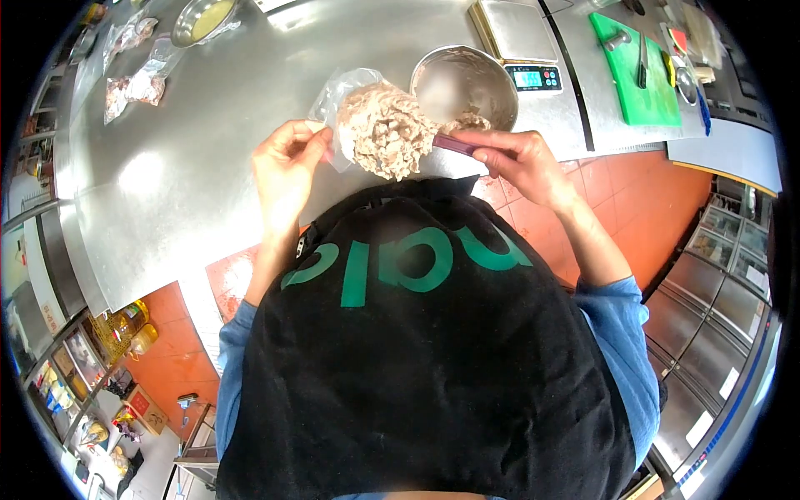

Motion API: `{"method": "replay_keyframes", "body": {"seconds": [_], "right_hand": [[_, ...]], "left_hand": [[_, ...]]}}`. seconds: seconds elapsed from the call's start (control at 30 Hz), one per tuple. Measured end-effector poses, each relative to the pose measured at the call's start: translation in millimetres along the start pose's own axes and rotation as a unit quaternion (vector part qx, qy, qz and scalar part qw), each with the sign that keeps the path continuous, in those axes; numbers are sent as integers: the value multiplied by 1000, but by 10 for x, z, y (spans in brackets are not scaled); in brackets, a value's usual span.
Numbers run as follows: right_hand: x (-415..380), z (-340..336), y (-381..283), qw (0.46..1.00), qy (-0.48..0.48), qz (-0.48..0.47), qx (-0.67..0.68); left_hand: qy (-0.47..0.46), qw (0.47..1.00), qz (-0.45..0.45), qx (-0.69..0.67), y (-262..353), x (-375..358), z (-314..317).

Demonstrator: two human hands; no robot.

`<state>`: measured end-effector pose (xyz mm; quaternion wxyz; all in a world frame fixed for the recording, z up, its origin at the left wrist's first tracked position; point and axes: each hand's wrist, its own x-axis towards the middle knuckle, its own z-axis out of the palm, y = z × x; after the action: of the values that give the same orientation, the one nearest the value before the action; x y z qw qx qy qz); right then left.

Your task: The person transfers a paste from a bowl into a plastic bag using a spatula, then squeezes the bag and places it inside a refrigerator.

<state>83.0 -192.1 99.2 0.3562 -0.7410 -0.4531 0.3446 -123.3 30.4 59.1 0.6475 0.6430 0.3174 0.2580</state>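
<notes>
Black apron (425, 367) between outstretched forearms (593, 242), left hand (292, 152) pinching bag (332, 96), right hand (527, 165) gripping maroon handle (454, 145).

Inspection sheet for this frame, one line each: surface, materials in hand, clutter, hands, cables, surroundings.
Surface: metal table, glare patches.
Materials: pale lumpy mixture at clear plastic bag; metal bowl with residue beside it.
Clutter: scale, display lit; green board bearing knife; bagged food, far left.
Hands: left hand pinches bag edge; right hand grips dark red handle.
Cables: thin dark line behind scale, possibly a cord.
Surroundings: orange tiled floor; metal cabinets, right.
</notes>
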Motion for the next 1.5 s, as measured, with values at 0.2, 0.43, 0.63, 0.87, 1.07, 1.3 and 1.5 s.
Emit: {"method": "replay_keyframes", "body": {"seconds": [0.2, 0.43, 0.63, 0.87, 1.07, 1.3, 1.5], "right_hand": [[89, -43, -51, 994, -25, 1, -104], [152, -13, -220, 978, -43, 23, -203], [202, 26, -266, 992, -13, 6, -124], [245, 13, -345, 988, -9, -9, -156], [227, -118, -322, 994, -45, 69, -70], [256, -111, -260, 997, -39, 60, 7], [354, -77, -320, 994, -67, 82, -23]], "left_hand": [[19, 995, 34, 93, 143, 31, 17], [11, 995, 63, 82, 163, 68, 29], [-8, 975, 129, 182, 321, 151, 36], [-105, 955, 161, 224, 522, 287, 179], [-106, 958, 183, 193, 552, 439, 284], [9, 968, -156, -195, 213, 831, -90], [-221, 905, -249, -263, 132, 896, -584]]}}
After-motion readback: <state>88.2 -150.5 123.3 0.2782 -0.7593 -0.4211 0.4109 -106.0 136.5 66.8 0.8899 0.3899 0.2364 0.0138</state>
